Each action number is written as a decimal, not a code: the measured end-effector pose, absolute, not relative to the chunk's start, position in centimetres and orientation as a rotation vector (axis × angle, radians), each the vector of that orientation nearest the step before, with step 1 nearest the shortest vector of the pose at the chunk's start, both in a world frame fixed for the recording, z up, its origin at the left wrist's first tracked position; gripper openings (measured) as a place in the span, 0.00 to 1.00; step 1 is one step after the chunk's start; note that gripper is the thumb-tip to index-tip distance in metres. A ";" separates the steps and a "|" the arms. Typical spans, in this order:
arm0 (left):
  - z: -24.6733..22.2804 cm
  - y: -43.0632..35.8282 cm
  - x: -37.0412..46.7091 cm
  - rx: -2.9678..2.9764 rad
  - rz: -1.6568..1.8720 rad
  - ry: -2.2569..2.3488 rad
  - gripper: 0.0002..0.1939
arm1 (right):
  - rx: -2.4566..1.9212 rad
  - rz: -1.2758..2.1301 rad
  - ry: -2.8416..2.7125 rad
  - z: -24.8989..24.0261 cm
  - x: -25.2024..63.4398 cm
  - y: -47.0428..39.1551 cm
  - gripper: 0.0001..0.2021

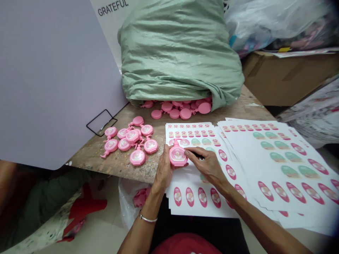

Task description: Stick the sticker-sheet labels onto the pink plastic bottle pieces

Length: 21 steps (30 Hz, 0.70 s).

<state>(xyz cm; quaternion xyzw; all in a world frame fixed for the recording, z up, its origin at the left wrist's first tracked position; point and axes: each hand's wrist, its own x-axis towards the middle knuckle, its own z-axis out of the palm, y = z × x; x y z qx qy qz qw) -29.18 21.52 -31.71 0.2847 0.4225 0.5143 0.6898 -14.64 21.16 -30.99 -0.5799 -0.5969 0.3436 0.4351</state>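
Observation:
A small pink toy pump bottle, upright with its nozzle pointing away, is gripped in my left hand. An oval label shows on its front. My right hand is closed with thumb and fingertips at the bottle's right edge; whether a sticker is between them is hidden. Beneath both hands lies a white sticker sheet printed with pink ovals, green half-rounds and small badges. To the left, several pink bottles with labels lie in a loose pile on the table.
More sticker sheets overlap on the right. Plain pink bottles spill from under a big green cloth sack. A pale panel stands at left. A cardboard box sits back right, and a plastic bag hangs below the table edge.

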 end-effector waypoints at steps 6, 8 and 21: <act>-31.6 21.5 -29.2 0.779 1.116 1.019 0.25 | -1.511 0.567 -1.714 -31.0 -14.3 21.2 0.13; -31.8 21.4 -29.3 0.796 1.120 1.014 0.24 | -1.622 0.349 -1.797 -30.9 -14.0 21.3 0.15; -29.8 18.4 -33.7 0.723 0.984 0.957 0.25 | -1.587 0.705 -1.562 -33.3 -15.2 22.8 0.32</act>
